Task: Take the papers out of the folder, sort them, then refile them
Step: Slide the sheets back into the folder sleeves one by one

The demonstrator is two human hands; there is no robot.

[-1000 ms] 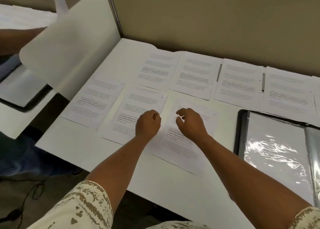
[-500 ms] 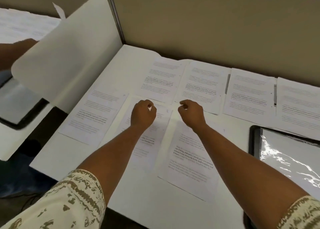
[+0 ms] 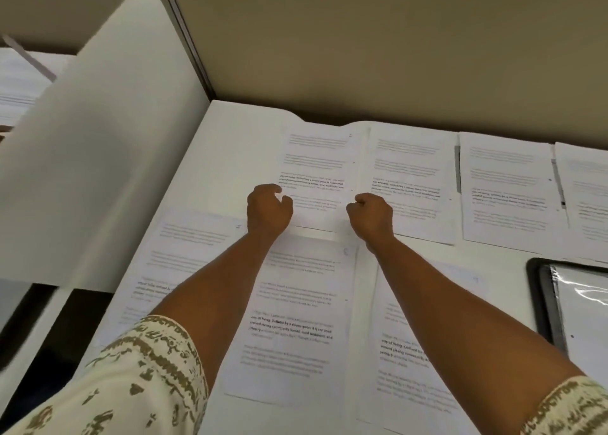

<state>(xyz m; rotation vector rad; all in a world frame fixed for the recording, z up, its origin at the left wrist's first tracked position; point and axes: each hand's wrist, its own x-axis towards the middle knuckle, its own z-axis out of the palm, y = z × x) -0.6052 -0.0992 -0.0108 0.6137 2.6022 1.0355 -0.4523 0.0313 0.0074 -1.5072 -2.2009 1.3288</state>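
Both hands' grip on sheet [image 3: 317, 184]

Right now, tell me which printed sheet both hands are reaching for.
The leftmost sheet of the far row, beside the wall. The left hand and right hand sit at its near corners; the other sheets lie untouched.

Papers [image 3: 411, 178] lie in two rows on the desk [image 3: 237, 145] — far row along the wall; the folder [image 3: 566, 303] sits right of the near row.
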